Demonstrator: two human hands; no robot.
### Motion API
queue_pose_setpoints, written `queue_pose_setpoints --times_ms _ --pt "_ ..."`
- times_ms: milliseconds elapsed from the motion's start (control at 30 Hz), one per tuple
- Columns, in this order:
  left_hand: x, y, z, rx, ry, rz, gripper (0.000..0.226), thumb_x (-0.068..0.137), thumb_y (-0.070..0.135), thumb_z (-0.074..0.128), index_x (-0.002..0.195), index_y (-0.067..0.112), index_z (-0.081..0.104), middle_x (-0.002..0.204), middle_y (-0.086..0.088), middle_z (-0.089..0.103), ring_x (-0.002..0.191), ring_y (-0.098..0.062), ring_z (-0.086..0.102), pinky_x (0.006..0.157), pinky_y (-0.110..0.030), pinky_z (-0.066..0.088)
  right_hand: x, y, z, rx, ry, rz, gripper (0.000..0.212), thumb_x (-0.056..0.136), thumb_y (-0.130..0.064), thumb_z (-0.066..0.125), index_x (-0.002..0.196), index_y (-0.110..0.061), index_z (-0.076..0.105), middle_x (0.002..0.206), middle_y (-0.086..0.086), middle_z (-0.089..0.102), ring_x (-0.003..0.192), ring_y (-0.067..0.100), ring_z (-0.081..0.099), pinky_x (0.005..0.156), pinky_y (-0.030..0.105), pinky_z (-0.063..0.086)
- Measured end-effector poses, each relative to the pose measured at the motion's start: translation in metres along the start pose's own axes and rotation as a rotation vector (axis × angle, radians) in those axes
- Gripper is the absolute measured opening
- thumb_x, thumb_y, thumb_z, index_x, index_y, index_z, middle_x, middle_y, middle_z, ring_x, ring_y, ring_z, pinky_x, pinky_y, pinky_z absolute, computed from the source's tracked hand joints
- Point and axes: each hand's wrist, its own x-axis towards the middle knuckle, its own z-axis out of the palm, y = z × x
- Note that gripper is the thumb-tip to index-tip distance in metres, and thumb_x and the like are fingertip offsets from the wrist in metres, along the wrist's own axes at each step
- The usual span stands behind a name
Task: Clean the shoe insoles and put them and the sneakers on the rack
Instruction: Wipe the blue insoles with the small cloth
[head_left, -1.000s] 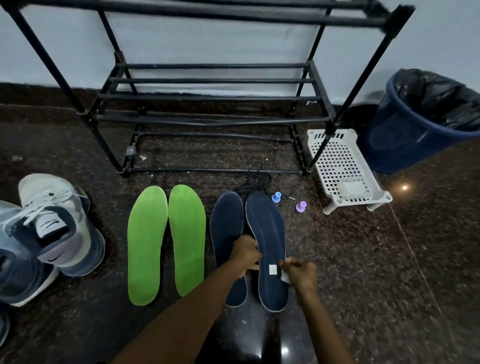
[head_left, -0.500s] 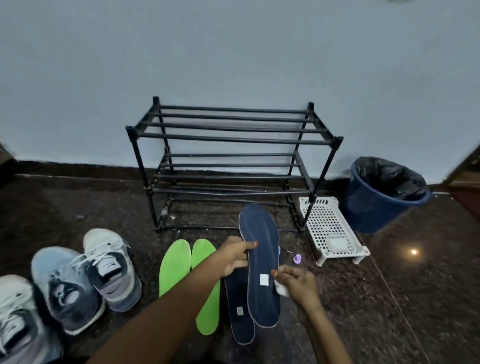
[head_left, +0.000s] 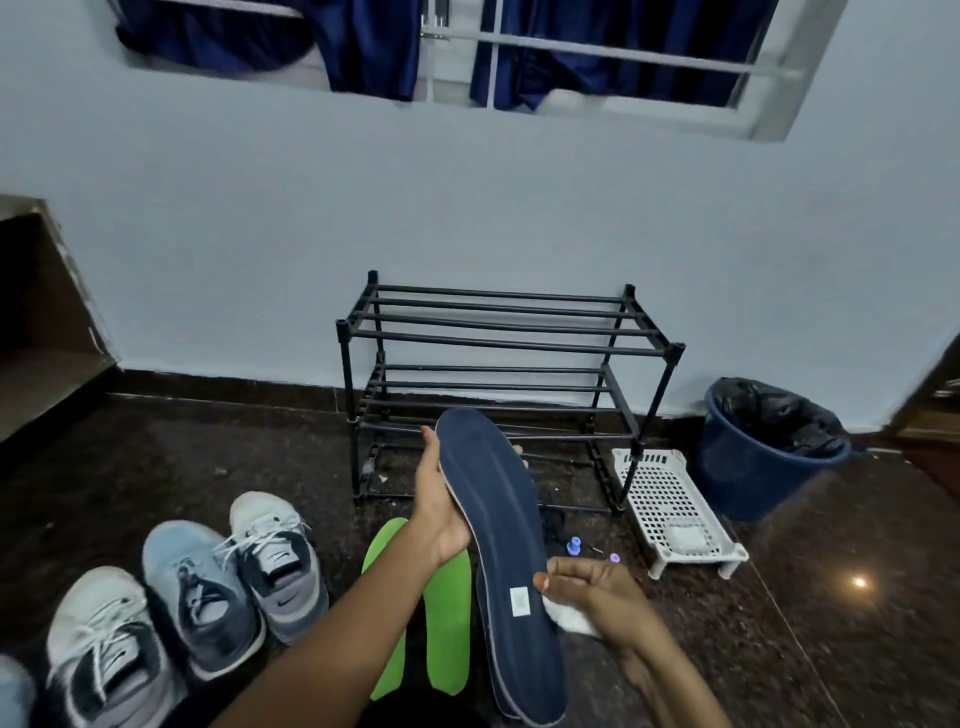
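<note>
My left hand (head_left: 439, 499) grips a dark blue insole (head_left: 504, 545) from its left edge and holds it raised in front of the black rack (head_left: 498, 343). My right hand (head_left: 592, 592) pinches the insole's right edge near a white label and also holds a white wipe (head_left: 569, 618). A second blue insole edge (head_left: 501, 704) shows just behind the held one. Two green insoles (head_left: 447, 613) lie on the floor under my left arm. Several grey, white and blue sneakers (head_left: 208, 587) stand at the lower left.
A white perforated plastic stand (head_left: 670, 499) sits right of the rack, with a blue bin (head_left: 763, 457) lined with a black bag beyond it. Small blue and purple caps (head_left: 574, 545) lie on the dark floor. A window with blue curtains is above.
The blue insole has been lifted off the floor and raised higher. My left hand shifted to grip along its left edge. The view tilted up, showing the wall and window.
</note>
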Motion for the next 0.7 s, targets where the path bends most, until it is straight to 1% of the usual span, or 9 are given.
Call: queue_pose_setpoints --times_ms 100,167,267,367,433,500,567,633,700 --pt "-0.006 -0.001 -0.002 -0.072 -0.073 0.009 0.085 0.084 0.073 0.032 0.119 0.001 0.061 0.123 -0.025 0.058 0.105 -0.039 0.060 0.099 -0.060 0.038 -0.006 -0.002 0.003 -0.008 -0.038 0.023 0.022 0.075 0.007 0.064 0.058 -0.006 0.064 0.055 0.006 0.061 0.046 0.010 0.057 0.046 0.017 0.048" --pt "-0.008 -0.002 0.002 -0.125 -0.113 -0.001 0.080 0.083 0.072 0.035 0.110 0.004 0.066 0.113 -0.020 0.064 0.103 -0.036 0.064 0.094 -0.065 0.039 -0.007 -0.003 0.003 -0.006 -0.049 0.051 0.023 0.074 0.007 0.064 0.055 -0.006 0.065 0.057 0.009 0.063 0.048 0.012 0.059 0.047 0.019 0.049" --pt "-0.010 -0.006 0.008 -0.176 -0.100 0.002 0.074 0.083 0.070 0.038 0.112 0.007 0.062 0.105 -0.015 0.065 0.104 -0.033 0.063 0.086 -0.060 0.047 -0.011 -0.011 0.001 -0.097 0.012 0.018 0.009 0.068 0.004 0.070 0.064 -0.003 0.067 0.059 0.008 0.066 0.049 0.010 0.060 0.050 0.019 0.050" --pt "-0.009 -0.008 0.012 -0.184 -0.068 0.001 0.072 0.083 0.070 0.040 0.109 0.007 0.064 0.101 -0.014 0.067 0.103 -0.034 0.063 0.093 -0.059 0.043 -0.008 -0.024 -0.008 -0.316 0.222 -0.187 0.013 0.070 0.002 0.073 0.068 -0.010 0.067 0.062 0.005 0.066 0.048 0.003 0.057 0.049 0.013 0.046" --pt "-0.010 -0.011 0.017 -0.158 -0.050 -0.002 0.075 0.083 0.071 0.040 0.111 0.006 0.064 0.101 -0.014 0.068 0.099 -0.033 0.064 0.093 -0.055 0.045 -0.004 -0.035 -0.009 -0.372 0.340 -0.306 0.015 0.068 -0.003 0.076 0.073 -0.014 0.067 0.073 0.005 0.067 0.059 0.008 0.059 0.053 0.012 0.045" --pt "-0.012 -0.014 0.021 -0.117 -0.032 -0.002 0.078 0.083 0.071 0.039 0.115 0.004 0.062 0.100 -0.014 0.068 0.093 -0.031 0.066 0.086 -0.048 0.050 0.000 -0.044 -0.001 -0.427 0.365 -0.407 0.021 0.070 -0.002 0.075 0.082 -0.016 0.066 0.082 0.002 0.067 0.073 0.013 0.061 0.056 0.007 0.044" --pt "-0.013 -0.018 0.024 -0.081 -0.033 -0.026 0.082 0.082 0.072 0.037 0.114 0.001 0.062 0.097 -0.017 0.068 0.083 -0.030 0.068 0.077 -0.041 0.052 0.005 -0.051 0.011 -0.476 0.331 -0.503 0.032 0.072 0.003 0.071 0.089 -0.023 0.064 0.087 -0.004 0.067 0.083 0.012 0.061 0.065 0.007 0.044" --pt "-0.014 -0.020 0.026 -0.058 -0.054 -0.052 0.086 0.080 0.075 0.034 0.109 -0.001 0.063 0.093 -0.018 0.067 0.077 -0.030 0.066 0.073 -0.037 0.051 0.008 -0.056 0.025 -0.514 0.338 -0.573 0.039 0.072 0.004 0.071 0.092 -0.029 0.062 0.087 -0.009 0.064 0.084 0.006 0.060 0.074 0.011 0.044" --pt "-0.013 -0.022 0.025 -0.049 -0.069 -0.055 0.085 0.080 0.075 0.033 0.102 0.000 0.067 0.091 -0.017 0.066 0.077 -0.029 0.065 0.073 -0.036 0.050 0.011 -0.058 0.038 -0.535 0.374 -0.622 0.031 0.073 0.000 0.072 0.094 -0.021 0.065 0.087 -0.009 0.063 0.081 -0.001 0.058 0.072 0.006 0.043"
